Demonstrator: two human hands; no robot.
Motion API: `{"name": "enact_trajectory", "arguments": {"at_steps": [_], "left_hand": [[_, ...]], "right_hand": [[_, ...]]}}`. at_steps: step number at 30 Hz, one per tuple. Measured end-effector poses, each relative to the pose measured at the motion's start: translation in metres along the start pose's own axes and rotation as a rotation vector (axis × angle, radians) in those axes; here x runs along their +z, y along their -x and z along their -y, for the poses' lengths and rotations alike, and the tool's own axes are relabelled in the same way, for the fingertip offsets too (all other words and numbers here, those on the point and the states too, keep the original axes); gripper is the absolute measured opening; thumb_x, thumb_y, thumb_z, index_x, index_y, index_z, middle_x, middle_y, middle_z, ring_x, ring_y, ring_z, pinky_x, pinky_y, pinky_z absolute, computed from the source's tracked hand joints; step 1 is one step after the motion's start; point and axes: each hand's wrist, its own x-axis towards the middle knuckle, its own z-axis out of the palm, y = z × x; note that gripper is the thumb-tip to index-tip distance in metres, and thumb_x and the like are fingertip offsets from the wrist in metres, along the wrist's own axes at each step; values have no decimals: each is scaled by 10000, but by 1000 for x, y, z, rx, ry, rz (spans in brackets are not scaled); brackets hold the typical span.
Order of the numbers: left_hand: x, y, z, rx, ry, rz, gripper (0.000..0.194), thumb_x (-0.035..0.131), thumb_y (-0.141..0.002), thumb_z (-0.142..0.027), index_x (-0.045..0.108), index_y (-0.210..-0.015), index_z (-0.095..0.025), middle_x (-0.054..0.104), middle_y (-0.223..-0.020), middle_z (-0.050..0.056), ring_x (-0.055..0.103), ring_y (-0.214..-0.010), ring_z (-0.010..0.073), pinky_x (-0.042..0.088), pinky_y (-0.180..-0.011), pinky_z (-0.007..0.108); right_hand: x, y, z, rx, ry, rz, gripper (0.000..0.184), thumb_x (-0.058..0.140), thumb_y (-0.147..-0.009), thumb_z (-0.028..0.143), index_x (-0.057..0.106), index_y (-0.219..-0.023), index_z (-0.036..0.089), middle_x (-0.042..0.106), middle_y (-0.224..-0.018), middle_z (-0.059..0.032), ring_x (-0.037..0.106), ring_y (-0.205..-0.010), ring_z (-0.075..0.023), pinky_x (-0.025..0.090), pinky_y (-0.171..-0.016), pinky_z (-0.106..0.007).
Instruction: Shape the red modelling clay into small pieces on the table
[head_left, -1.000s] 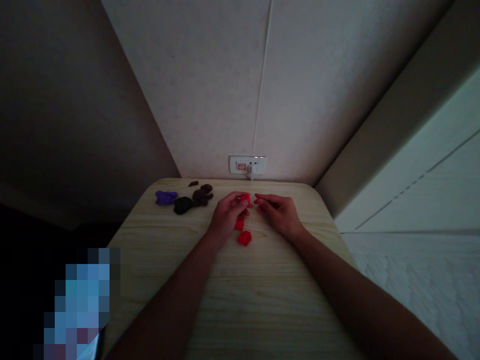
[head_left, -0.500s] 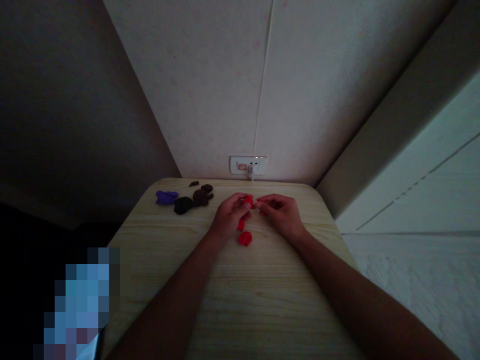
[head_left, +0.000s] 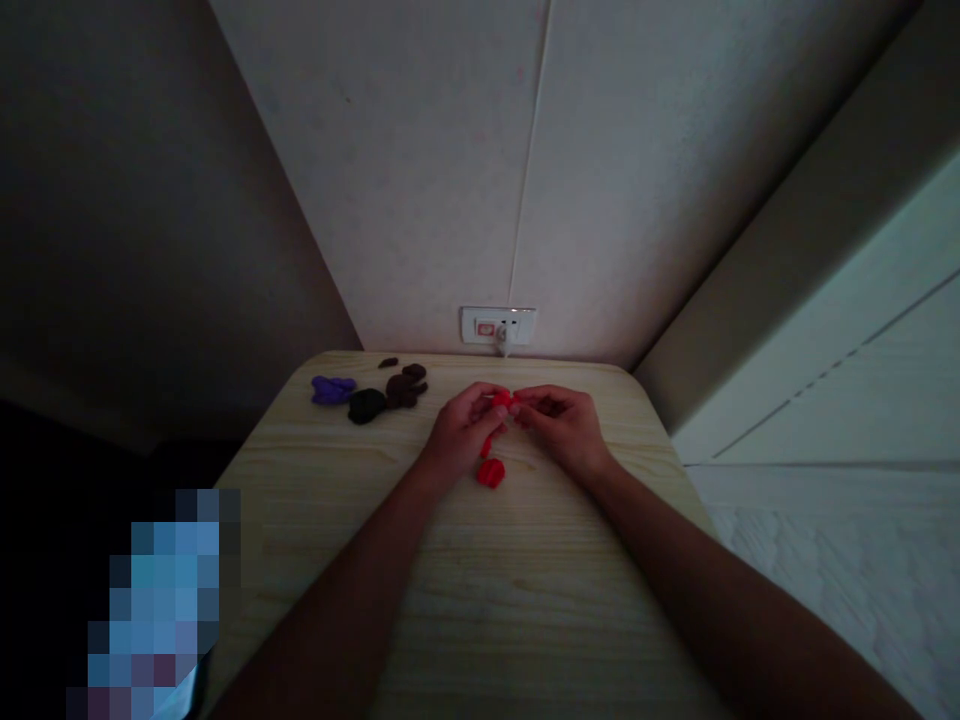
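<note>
Between the fingertips of my left hand point(head_left: 463, 425) is a piece of red modelling clay point(head_left: 502, 399). My right hand point(head_left: 562, 420) pinches at the right side of the same red clay, its thumb and index finger closed on it. The two hands' fingertips almost meet there. Below my left fingers, a strip of red clay point(head_left: 487, 446) hangs or lies; which one I cannot tell. A ridged red clay lump point(head_left: 491, 473) rests on the wooden table point(head_left: 517, 580) just nearer to me.
At the table's back left lie a purple clay lump point(head_left: 333, 390), a black clay lump point(head_left: 367, 405) and brown clay pieces point(head_left: 406, 388). Behind the table, a wall socket point(head_left: 498, 326) holds a plug. A pale cabinet point(head_left: 825, 330) stands to the right.
My hands have come closer together. The right fingertips, apart from the left hand's red clay before, now touch it. The view has shifted slightly.
</note>
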Motion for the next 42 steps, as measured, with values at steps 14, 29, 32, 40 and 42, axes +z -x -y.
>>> {"name": "enact_trajectory", "arguments": {"at_steps": [14, 29, 32, 40, 42], "left_hand": [[1, 0, -2, -8, 9, -12, 336, 751, -788, -407, 672, -1000, -159, 722, -887, 56, 615, -662, 132, 454, -572, 235], [1, 0, -2, -1, -2, 8, 242, 764, -772, -314, 721, -933, -139, 725, -809, 61, 631, -684, 152, 503, -645, 267], [2, 0, -2, -9, 22, -3, 268, 766, -772, -333, 714, -951, -141, 726, -814, 58, 626, -667, 145, 503, -630, 263], [2, -1, 0, -10, 56, -16, 351, 774, -777, -386, 692, -1008, -134, 741, -927, 81, 632, -673, 130, 497, -615, 249], [1, -1, 0, -15, 47, -15, 356, 766, -787, -380, 691, -1026, -128, 742, -929, 86, 629, -671, 128, 489, -603, 244]], "right_hand": [[1, 0, 4, -14, 41, 13, 285, 862, -693, 438, 807, -841, 200, 764, -734, -35, 632, -591, -136, 534, -590, -266], [-1, 0, 1, -27, 99, 79, 334, 858, -687, 486, 791, -838, 195, 758, -732, -41, 642, -604, -152, 530, -606, -280], [-1, 0, 2, -29, 104, 64, 335, 839, -708, 498, 791, -849, 198, 758, -739, -41, 635, -591, -150, 529, -591, -282], [0, 1, 2, -44, 93, 14, 323, 821, -734, 460, 785, -927, 204, 754, -733, -33, 632, -545, -146, 528, -546, -282], [0, 1, 2, -47, 79, 9, 310, 821, -737, 449, 784, -918, 200, 743, -701, -28, 626, -534, -142, 521, -538, -276]]}}
